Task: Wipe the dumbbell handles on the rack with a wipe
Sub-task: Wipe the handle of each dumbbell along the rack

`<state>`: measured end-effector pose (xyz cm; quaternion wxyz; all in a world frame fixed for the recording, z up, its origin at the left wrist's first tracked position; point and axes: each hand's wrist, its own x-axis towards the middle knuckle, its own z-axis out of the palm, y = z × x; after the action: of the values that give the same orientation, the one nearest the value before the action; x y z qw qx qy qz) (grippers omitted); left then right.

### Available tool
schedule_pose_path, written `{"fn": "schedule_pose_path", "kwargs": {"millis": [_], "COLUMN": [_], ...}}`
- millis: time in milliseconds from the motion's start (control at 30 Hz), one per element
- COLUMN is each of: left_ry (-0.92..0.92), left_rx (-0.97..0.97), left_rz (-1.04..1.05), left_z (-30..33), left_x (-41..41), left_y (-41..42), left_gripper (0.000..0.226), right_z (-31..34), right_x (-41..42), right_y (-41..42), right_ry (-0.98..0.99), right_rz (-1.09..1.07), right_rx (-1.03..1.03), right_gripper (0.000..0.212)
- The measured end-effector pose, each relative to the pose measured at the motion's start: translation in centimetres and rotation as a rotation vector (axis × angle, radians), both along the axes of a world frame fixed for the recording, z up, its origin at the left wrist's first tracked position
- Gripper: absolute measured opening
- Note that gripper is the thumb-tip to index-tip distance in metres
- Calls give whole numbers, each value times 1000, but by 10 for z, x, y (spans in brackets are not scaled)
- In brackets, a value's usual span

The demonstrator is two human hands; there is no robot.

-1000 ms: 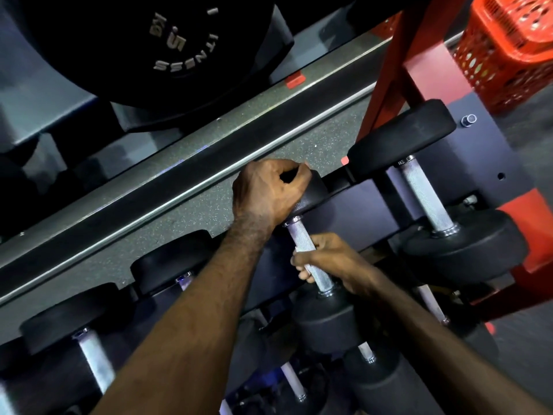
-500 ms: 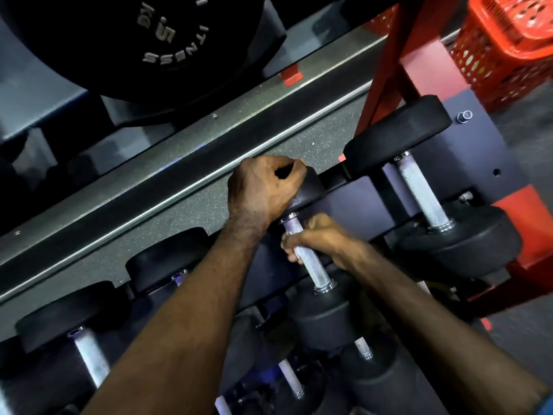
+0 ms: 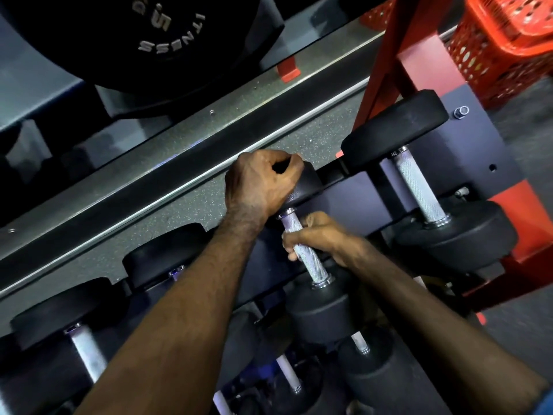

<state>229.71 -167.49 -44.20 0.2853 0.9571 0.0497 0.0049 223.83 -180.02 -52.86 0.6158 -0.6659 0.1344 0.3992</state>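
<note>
**Two hands on a racked dumbbell**

Seen from above, head-worn view. Right hand (image 3: 321, 238) curled around the knurled silver handle (image 3: 305, 250) of a black dumbbell (image 3: 321, 313), fingers (image 3: 291, 250) wrapped over the upper half of the bar, near the far head (no wipe visible in the grip, possibly hidden). Left hand (image 3: 260, 181) clamped over the far rubber head (image 3: 308, 187), fingers bent across its top edge. Resting on a dark sloped rack (image 3: 353, 205) with a red frame (image 3: 419, 55), between neighbouring dumbbells either side. Beyond: speckled grey floor (image 3: 179, 205), a large black weight plate (image 3: 149, 40), a red perforated basket (image 3: 502, 40) at upper right.
</note>
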Motion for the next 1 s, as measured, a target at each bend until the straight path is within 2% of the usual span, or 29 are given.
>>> {"fn": "schedule_pose_path", "kwargs": {"millis": [100,267,333,400,500,667,867,1000], "left_ry": [-4,-16,-12,-14,-12,0,-9,11], "left_rx": [-7,-31,-28,-33,-18,-12,-19,-6], "left_rz": [7,6,4,3,-5,-9,-7,3], "left_z": [-1,-1,-1,-2,-3,-2,-1,1], "left_x": [0,-1,0,0,0,0,0,-1], "left_y": [0,0,0,1,1,1,1,0], "left_gripper": [34,39,39,38,39,44,39,34], "right_z": [0,1,4,3,0,6,0,14], "right_x": [-27,-1,-1,-17,-31,0,-28,-4], "right_y": [-11,6,11,4,-6,10,-6,3], "right_ry": [44,-7,-25,6,43,-7,90,-39], "right_rz": [166,-40,-87,-47,37,-139,-34,-115], "right_rx": [9,-33,-33,10,20,37,45,14], "right_gripper": [3,23,18,6,8,22,13,14]}}
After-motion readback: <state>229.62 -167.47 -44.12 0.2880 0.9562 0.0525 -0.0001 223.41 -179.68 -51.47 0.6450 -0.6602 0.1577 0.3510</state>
